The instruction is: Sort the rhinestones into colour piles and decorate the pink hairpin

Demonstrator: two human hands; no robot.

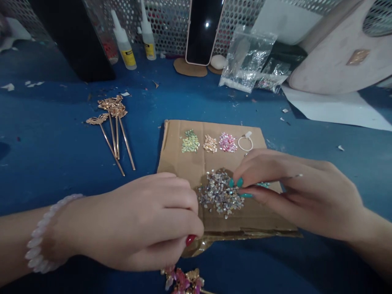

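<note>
My right hand (294, 183) is pinched, its teal-nailed fingertips at the right side of a pile of silvery stone chips (222, 192). Whatever the fingertips grip is too small to make out; a thin pale tip pokes up above the hand. My left hand (147, 220) is curled closed over the left front of a cardboard piece (260, 218), and its fingers hide anything inside. Just below it, at the bottom edge of the view, lies a gold ornament with pink pieces (182, 281), partly cut off.
Green chips (190, 141), peach chips (210, 143), pink chips (227, 142) and a white ring (245, 143) line the cardboard's back. Several gold hairpins (113, 110) lie left. Behind stand two glue bottles (125, 47), a phone (204, 32) and plastic bags (248, 57).
</note>
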